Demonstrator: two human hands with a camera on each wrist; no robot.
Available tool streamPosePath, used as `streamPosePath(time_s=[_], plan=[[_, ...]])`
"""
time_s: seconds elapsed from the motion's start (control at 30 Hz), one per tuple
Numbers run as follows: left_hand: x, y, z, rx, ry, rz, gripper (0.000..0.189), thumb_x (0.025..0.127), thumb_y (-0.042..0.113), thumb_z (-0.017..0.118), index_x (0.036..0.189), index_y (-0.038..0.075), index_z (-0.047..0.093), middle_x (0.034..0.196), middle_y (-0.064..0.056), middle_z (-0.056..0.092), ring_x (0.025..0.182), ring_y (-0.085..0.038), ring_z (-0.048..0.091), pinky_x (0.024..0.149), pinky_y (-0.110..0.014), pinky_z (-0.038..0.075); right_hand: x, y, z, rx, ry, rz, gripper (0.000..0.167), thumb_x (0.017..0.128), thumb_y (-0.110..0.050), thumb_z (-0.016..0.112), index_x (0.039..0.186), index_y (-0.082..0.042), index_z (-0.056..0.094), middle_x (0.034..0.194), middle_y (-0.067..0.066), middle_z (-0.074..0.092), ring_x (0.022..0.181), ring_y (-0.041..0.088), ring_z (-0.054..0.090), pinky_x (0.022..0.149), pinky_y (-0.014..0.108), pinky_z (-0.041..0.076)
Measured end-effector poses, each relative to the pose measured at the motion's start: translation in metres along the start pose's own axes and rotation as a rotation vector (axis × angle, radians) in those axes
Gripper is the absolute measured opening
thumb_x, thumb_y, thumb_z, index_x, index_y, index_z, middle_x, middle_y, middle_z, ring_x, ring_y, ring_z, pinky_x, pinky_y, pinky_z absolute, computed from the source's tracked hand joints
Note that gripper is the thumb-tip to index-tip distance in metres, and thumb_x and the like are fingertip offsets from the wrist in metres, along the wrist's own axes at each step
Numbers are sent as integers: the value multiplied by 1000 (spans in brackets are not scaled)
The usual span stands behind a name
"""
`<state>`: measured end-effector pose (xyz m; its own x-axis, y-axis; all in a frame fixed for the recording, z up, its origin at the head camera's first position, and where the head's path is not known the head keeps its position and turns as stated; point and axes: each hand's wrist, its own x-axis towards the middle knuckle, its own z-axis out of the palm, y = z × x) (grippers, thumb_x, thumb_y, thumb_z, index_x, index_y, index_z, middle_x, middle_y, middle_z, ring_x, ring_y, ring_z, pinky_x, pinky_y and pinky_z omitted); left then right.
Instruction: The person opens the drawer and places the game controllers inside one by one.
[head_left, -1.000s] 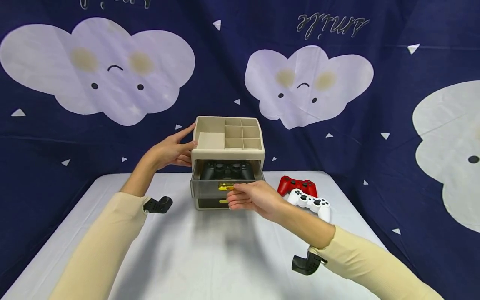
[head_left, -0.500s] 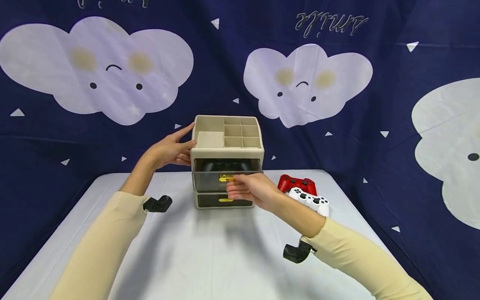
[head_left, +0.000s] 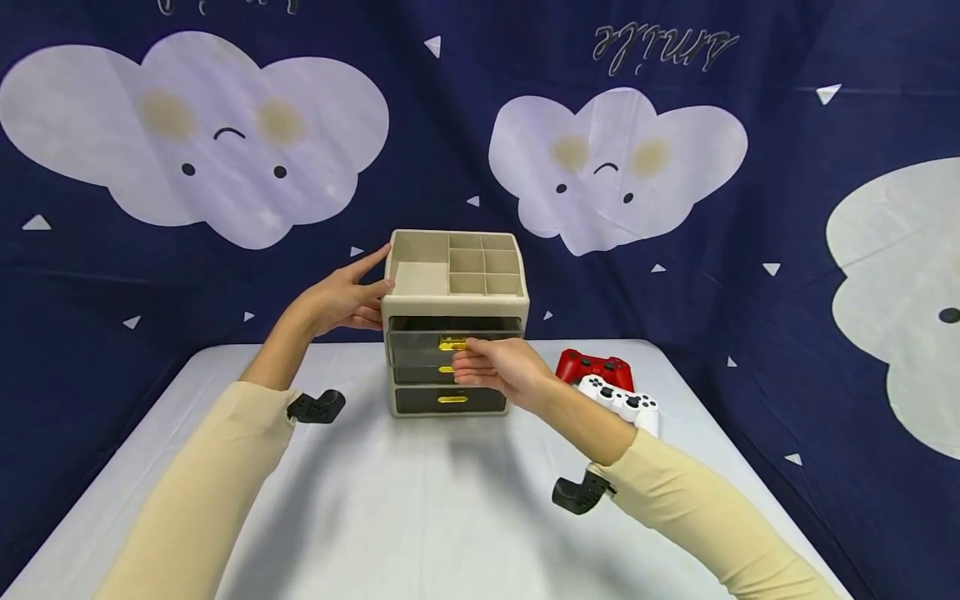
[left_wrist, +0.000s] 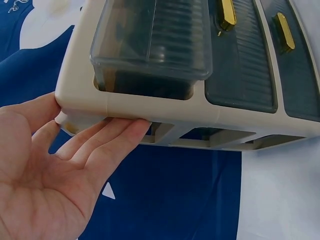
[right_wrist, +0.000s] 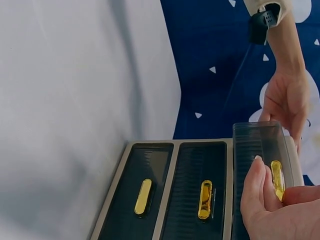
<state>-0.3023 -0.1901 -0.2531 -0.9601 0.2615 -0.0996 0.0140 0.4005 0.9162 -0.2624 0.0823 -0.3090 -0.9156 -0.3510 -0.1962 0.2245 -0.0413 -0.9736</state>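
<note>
A cream desktop organizer (head_left: 420, 306) with dark see-through drawers stands on the table, its divided tray on top. Its top drawer (head_left: 412, 348) sticks out a little past the two lower ones; the inside looks dark and no contents can be made out. My right hand (head_left: 501, 367) pinches the gold handle (right_wrist: 276, 175) of that drawer between thumb and fingers. On the organizer's left side rests my left hand (head_left: 341, 302), its fairly straight fingers (left_wrist: 112, 142) against the side wall near the upper edge.
A red game controller (head_left: 617, 372) and a white game controller (head_left: 637, 408) lie together right of the organizer, near my right forearm. White cloth covers the table (head_left: 390, 508). Behind it hangs a dark blue curtain (head_left: 442, 142) with clouds.
My right hand has pushed the top drawer inward, away from me, while holding its handle. The black game controller seen inside is now out of sight. My left hand stays in place.
</note>
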Motion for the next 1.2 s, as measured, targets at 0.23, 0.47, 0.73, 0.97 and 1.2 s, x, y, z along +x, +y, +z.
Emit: streamPosePath(time_s=[0.23, 0.47, 0.73, 0.97, 1.2], plan=[[1, -2, 1, -3, -3, 13, 74, 109, 30, 49, 161, 46, -1, 137, -31, 58, 112, -38, 70, 101, -54, 54, 7, 1, -1, 4, 12, 0, 35, 106, -14, 53, 121, 15, 64, 96, 12, 75, 83, 18, 75, 79, 27, 63], [1, -3, 2, -5, 3, 16, 74, 109, 29, 49, 162, 45, 0, 135, -31, 59, 107, -35, 72, 100, -53, 55, 13, 1, -2, 9, 16, -12, 35, 106, -14, 53, 121, 16, 63, 91, 11, 75, 76, 15, 74, 76, 26, 63], [0, -3, 2, 7, 17, 18, 74, 109, 30, 50, 161, 46, 0, 135, -31, 60, 108, -36, 71, 101, -54, 54, 20, 1, -3, 15, 14, -19, 36, 106, -15, 53, 121, 16, 63, 91, 11, 75, 74, 15, 74, 77, 26, 63], [0, -2, 2, -4, 11, 8, 75, 109, 30, 51, 161, 46, 0, 136, -31, 58, 111, -38, 70, 102, -54, 53, 24, 1, -4, 10, 12, -17, 36, 106, -15, 53, 119, 16, 64, 90, 11, 75, 75, 15, 74, 77, 27, 63], [1, -2, 2, -7, 11, 10, 75, 109, 28, 50, 162, 46, 0, 137, -31, 58, 113, -39, 69, 101, -54, 54, 28, -1, -5, 3, 13, -25, 35, 105, -15, 54, 115, 16, 66, 88, 11, 75, 78, 16, 74, 77, 26, 63]])
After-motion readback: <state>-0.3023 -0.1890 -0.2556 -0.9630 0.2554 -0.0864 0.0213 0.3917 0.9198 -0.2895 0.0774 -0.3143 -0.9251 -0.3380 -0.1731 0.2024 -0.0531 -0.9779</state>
